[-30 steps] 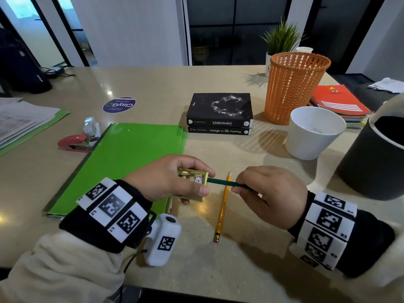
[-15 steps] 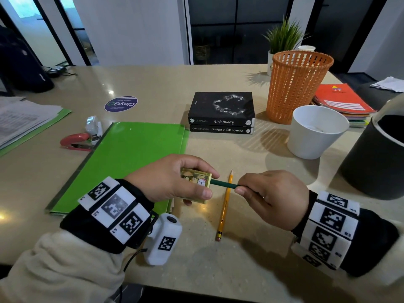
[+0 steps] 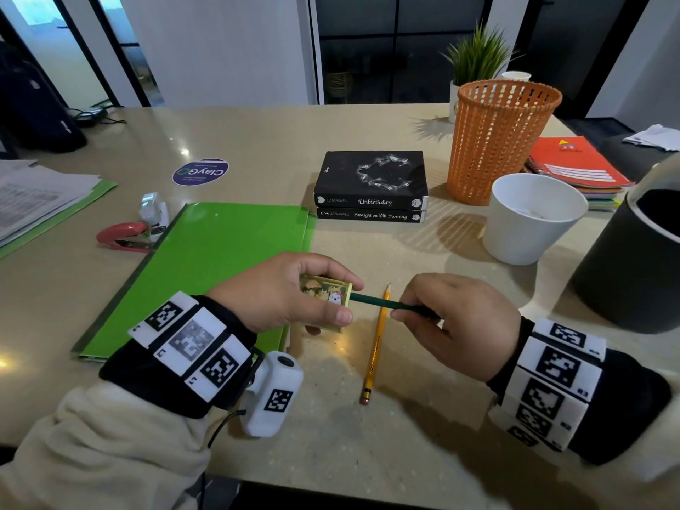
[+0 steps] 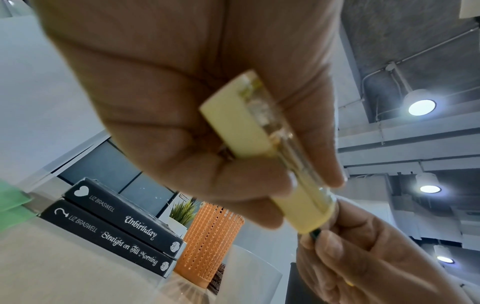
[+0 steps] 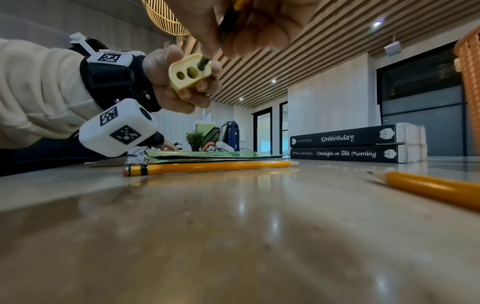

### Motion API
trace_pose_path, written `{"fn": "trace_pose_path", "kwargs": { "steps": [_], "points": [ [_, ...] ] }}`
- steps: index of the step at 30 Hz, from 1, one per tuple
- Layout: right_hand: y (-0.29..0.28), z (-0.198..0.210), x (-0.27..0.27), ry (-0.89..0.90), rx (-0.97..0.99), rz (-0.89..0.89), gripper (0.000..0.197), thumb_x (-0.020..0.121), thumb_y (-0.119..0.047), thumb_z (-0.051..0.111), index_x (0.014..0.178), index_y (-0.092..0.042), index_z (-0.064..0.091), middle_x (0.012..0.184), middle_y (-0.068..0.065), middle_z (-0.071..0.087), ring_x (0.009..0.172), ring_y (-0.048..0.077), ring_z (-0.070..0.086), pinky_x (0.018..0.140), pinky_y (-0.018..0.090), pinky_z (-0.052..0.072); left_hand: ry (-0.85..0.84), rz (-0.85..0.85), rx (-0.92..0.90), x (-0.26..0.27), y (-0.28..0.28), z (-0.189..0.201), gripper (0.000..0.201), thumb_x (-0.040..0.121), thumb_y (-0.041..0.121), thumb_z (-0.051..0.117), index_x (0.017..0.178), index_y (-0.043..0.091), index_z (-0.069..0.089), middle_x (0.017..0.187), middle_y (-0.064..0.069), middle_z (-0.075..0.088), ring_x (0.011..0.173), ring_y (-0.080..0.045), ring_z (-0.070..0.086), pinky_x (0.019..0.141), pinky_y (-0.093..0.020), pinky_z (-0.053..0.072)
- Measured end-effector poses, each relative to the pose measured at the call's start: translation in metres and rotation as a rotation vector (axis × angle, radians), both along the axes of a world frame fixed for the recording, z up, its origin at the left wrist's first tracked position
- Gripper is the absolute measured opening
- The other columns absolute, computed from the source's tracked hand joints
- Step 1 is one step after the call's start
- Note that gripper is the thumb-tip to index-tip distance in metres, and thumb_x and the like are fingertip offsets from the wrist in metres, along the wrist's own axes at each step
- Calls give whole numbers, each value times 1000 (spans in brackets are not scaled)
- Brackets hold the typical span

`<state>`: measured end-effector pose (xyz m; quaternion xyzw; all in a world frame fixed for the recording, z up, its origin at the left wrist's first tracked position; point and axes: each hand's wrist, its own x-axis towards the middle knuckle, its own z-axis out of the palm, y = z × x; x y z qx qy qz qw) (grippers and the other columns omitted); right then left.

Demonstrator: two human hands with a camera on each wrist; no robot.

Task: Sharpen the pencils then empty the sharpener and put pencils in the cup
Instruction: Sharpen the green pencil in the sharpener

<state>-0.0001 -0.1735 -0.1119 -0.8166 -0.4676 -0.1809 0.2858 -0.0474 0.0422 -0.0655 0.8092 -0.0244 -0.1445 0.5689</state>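
Observation:
My left hand [image 3: 347, 302] grips a small yellow sharpener [image 3: 325, 298] just above the table, thumb below and fingers on top. A dark green pencil [image 3: 371, 301] is stuck into the sharpener's right end, the uppermost of three holes in the right wrist view [image 5: 203, 62]. My right hand [image 3: 404, 307] pinches its shaft close to the sharpener. A yellow pencil [image 3: 375, 347] lies on the table under both hands, point away from me. A second yellow pencil [image 5: 428, 189] lies to the right, seen only in the right wrist view. The white cup [image 3: 530, 219] stands at the right.
An orange mesh basket [image 3: 500, 141] stands behind the cup and a dark bin [image 3: 640, 259] at the right edge. Two stacked black books [image 3: 369, 185] lie at centre back. A green folder [image 3: 217, 266] and a red stapler [image 3: 123, 235] lie at the left.
My right hand's fingers have shifted slightly on the green pencil, which stays in the sharpener. The left hand holds the sharpener in the same place.

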Motion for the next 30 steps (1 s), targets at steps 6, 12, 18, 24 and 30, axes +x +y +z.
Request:
{"fn": "trace_pose_path", "kwargs": {
  "steps": [6,12,18,24,30],
  "points": [
    [0,-1,1,7,9,-8,24,84,-29,50,69,-12,57,58,-5,52,47,17,45,41,25,36,-4,-4,-6,1,0,-2,38,53,19,76,91,21,70,65,7,65,59,-6,60,55,-23,54],
    [0,-4,1,34,-10,-17,27,87,-32,46,71,-14,59,54,-6,52,42,15,45,38,23,35,-9,-21,4,3,-1,-4,37,55,18,77,90,22,70,63,10,64,59,-5,58,54,-22,53],
    [0,-6,2,27,-30,-14,36,91,-38,38,72,-16,59,51,-7,52,40,17,46,40,21,32,-22,-30,16,3,0,-5,36,54,21,78,88,27,70,64,11,63,60,-4,57,55,-22,53],
    [1,-8,4,55,-58,0,54,96,-49,17,71,-18,54,48,-7,47,37,16,44,35,26,35,-42,-49,35,4,1,-3,35,57,16,79,88,29,70,62,11,61,58,-3,54,57,-21,51],
    [1,-7,2,162,-181,-30,33,89,-51,17,64,-36,33,46,-10,34,43,14,38,44,20,27,-71,-65,79,4,5,-5,36,62,10,80,89,32,70,81,0,65,66,-3,56,65,-15,46]
  ]
}}
